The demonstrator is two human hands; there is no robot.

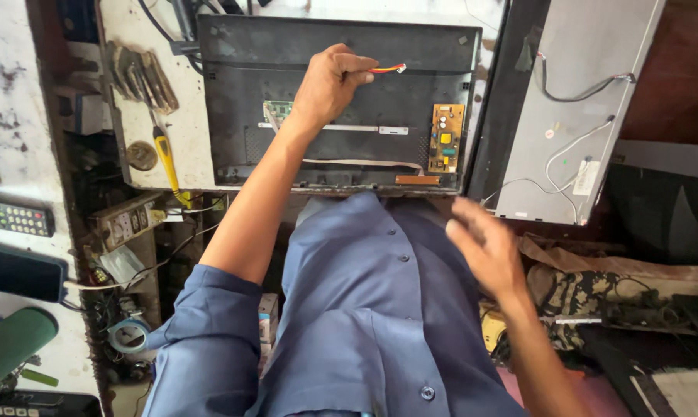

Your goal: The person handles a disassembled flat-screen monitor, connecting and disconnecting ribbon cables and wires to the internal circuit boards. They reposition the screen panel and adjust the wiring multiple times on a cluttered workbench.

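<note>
Red-and-orange wire lead (385,69), tipped with a small white plug, sits pinched between the thumb and fingers of my left hand (330,81) above the far part of the dark back panel (287,54) of an opened flat screen on the workbench. I judge the lead light and limp, its thin strands easy to kink or tear from the connector, so the safest hold looks to be the plastic plug itself or the wire just behind it, never a hard tug on the strands. My right hand (484,247) hangs nearer, to the right, blurred, its fingers loosely spread and holding nothing. On the panel, right of the lead, sits a small yellow circuit board (446,137); a green board (278,110) peeks out beside my wrist. At left, a yellow-handled screwdriver (166,158) lies on the bench; a grey metal chassis (573,108) with loose wires leans at right.
</note>
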